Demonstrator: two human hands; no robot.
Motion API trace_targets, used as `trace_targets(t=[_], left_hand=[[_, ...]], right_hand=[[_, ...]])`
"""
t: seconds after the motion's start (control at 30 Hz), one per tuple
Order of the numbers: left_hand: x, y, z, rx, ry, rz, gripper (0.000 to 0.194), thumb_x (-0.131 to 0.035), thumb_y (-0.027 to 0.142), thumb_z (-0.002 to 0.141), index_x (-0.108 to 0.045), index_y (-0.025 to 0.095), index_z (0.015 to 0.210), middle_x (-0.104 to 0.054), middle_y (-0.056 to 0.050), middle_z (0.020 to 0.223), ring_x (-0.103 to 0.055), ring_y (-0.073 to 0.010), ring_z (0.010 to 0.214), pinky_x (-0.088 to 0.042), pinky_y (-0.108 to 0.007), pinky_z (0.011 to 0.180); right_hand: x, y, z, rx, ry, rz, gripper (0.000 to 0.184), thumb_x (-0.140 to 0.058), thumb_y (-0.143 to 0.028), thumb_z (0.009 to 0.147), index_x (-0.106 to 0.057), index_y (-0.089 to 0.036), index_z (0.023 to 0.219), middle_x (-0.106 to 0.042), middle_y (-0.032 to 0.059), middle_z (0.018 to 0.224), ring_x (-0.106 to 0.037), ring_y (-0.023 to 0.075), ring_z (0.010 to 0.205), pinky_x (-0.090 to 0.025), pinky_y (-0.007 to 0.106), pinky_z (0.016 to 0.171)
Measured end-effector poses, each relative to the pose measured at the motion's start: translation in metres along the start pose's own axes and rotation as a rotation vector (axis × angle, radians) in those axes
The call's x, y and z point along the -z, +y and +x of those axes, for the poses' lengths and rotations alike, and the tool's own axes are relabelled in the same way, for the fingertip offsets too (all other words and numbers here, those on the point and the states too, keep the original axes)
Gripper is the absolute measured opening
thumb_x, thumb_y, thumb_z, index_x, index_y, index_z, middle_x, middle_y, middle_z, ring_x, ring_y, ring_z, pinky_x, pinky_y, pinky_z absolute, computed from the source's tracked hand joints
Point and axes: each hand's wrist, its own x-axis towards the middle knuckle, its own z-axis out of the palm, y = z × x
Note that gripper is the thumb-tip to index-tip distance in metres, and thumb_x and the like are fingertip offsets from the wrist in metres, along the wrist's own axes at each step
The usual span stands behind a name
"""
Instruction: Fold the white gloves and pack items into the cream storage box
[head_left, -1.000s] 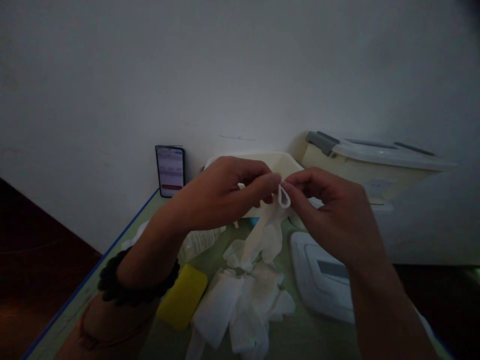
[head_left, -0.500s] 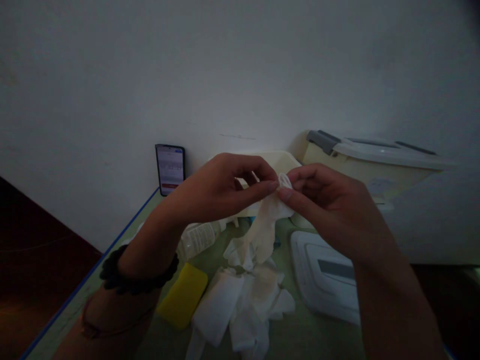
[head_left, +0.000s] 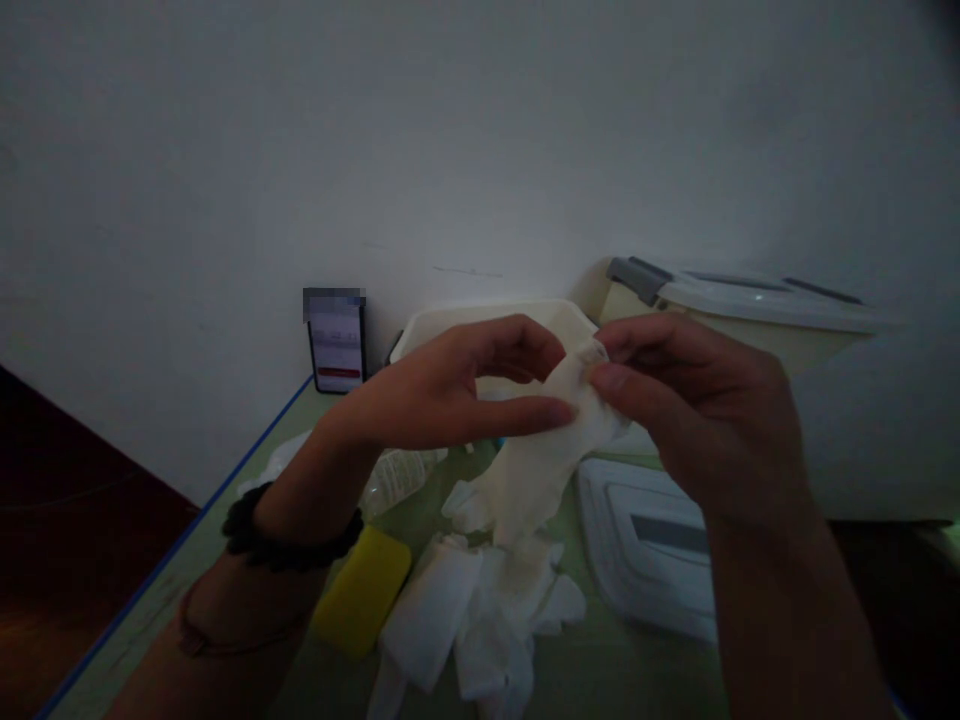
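Observation:
Both hands hold a thin white glove (head_left: pixel 534 470) up over the table. My left hand (head_left: pixel 450 385) pinches its upper edge between thumb and fingers. My right hand (head_left: pixel 694 410) grips the same edge from the right, fingers closed. The glove hangs down limp, its fingers near a heap of white cloths or gloves (head_left: pixel 480 610) lying on the green table (head_left: pixel 600 680). A dark bead bracelet sits on my left wrist.
A yellow sponge (head_left: pixel 364 590) lies left of the heap, a clear plastic bottle (head_left: pixel 397 470) behind it. A white lid (head_left: pixel 645 550) lies to the right. A white tub (head_left: pixel 487 320), a lidded bin (head_left: pixel 750 315) and a phone (head_left: pixel 337 340) stand against the wall.
The glove's top edge, first a small pinched loop, is now spread wider between my hands. Both hands shifted slightly right and the right hand rose a little.

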Motion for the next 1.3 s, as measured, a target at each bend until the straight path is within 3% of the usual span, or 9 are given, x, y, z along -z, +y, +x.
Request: trace_targets(t=[0.13,0.3,0.43,0.6,0.73,0.87,1.07,1.17,1.3], left_hand=[[-0.006,-0.005,0.004,0.126,-0.107,-0.216,0.015,-0.065,0.021,0.082,-0.059,0.015,0.094,-0.068,-0.004,0.092,-0.065,-0.0137,0.088,-0.052,-0.026,0.08],[-0.024,-0.011,-0.001,0.177,0.026,-0.456,0.018,-0.072,0.023,0.077,-0.059,0.016,0.088,-0.064,0.002,0.08,-0.06,-0.0076,0.069,-0.048,-0.018,0.063],[-0.036,-0.016,-0.022,0.366,0.085,-0.57,0.025,-0.072,0.033,0.076,-0.064,0.013,0.087,-0.064,0.001,0.071,-0.058,-0.0078,0.06,-0.047,-0.019,0.057],[-0.044,-0.025,-0.057,0.583,0.116,-0.538,0.026,-0.077,0.035,0.07,-0.066,0.014,0.082,-0.067,0.001,0.07,-0.058,-0.0086,0.06,-0.046,-0.019,0.056],[-0.053,-0.038,-0.076,0.605,0.145,-0.592,0.033,-0.083,0.028,0.062,-0.065,0.015,0.087,-0.067,0.003,0.074,-0.059,-0.0092,0.064,-0.047,-0.019,0.06],[-0.06,-0.052,-0.089,0.53,0.232,-0.552,0.036,-0.082,0.031,0.063,-0.063,0.014,0.088,-0.064,0.002,0.072,-0.057,-0.0099,0.062,-0.046,-0.02,0.058],[-0.053,-0.054,-0.101,0.524,0.34,-0.407,0.032,-0.082,0.032,0.06,-0.062,0.015,0.076,-0.061,0.003,0.067,-0.054,-0.01,0.06,-0.043,-0.02,0.055],[-0.052,-0.054,-0.103,0.522,0.397,-0.451,0.033,-0.083,0.033,0.057,-0.058,0.016,0.07,-0.059,0.005,0.06,-0.052,-0.0085,0.054,-0.042,-0.019,0.053],[-0.055,-0.059,-0.105,0.517,0.381,-0.572,0.035,-0.085,0.032,0.055,-0.064,0.017,0.078,-0.064,0.004,0.065,-0.057,-0.0091,0.057,-0.043,-0.018,0.052]], right_hand=[[0.002,0.005,0.003,-0.067,0.058,0.118,0.006,-0.064,-0.024,0.08,-0.065,-0.027,0.085,-0.063,-0.0005,0.074,-0.058,0.0131,0.061,-0.049,0.025,0.05],[-0.002,0.007,0.004,-0.175,0.064,0.308,0.005,-0.06,-0.021,0.082,-0.062,-0.025,0.083,-0.058,-0.003,0.07,-0.053,0.0096,0.057,-0.046,0.02,0.048],[-0.011,0.014,-0.001,-0.272,0.034,0.462,0.003,-0.065,-0.022,0.078,-0.063,-0.023,0.08,-0.055,-0.0057,0.066,-0.05,0.0068,0.054,-0.044,0.016,0.046],[-0.02,0.039,-0.017,-0.465,0.172,0.566,0.014,-0.07,-0.029,0.073,-0.063,-0.021,0.082,-0.058,-0.0055,0.065,-0.054,0.0094,0.056,-0.049,0.019,0.047],[-0.024,0.063,-0.039,-0.509,0.213,0.547,0.016,-0.072,-0.031,0.071,-0.063,-0.02,0.078,-0.059,-0.0049,0.062,-0.055,0.0106,0.053,-0.051,0.022,0.046],[-0.027,0.077,-0.057,-0.493,0.269,0.49,0.017,-0.073,-0.034,0.07,-0.065,-0.021,0.078,-0.061,-0.0043,0.063,-0.056,0.0123,0.051,-0.052,0.026,0.044],[-0.021,0.08,-0.065,-0.459,0.323,0.447,0.015,-0.073,-0.033,0.07,-0.066,-0.023,0.078,-0.061,-0.0039,0.065,-0.056,0.0119,0.052,-0.054,0.026,0.043],[-0.019,0.08,-0.066,-0.458,0.348,0.438,0.016,-0.074,-0.033,0.069,-0.067,-0.022,0.08,-0.061,-0.0038,0.067,-0.056,0.0113,0.051,-0.054,0.026,0.042],[-0.016,0.083,-0.066,-0.478,0.387,0.461,0.018,-0.075,-0.032,0.068,-0.066,-0.021,0.079,-0.062,-0.0032,0.067,-0.057,0.0114,0.053,-0.053,0.024,0.041]])
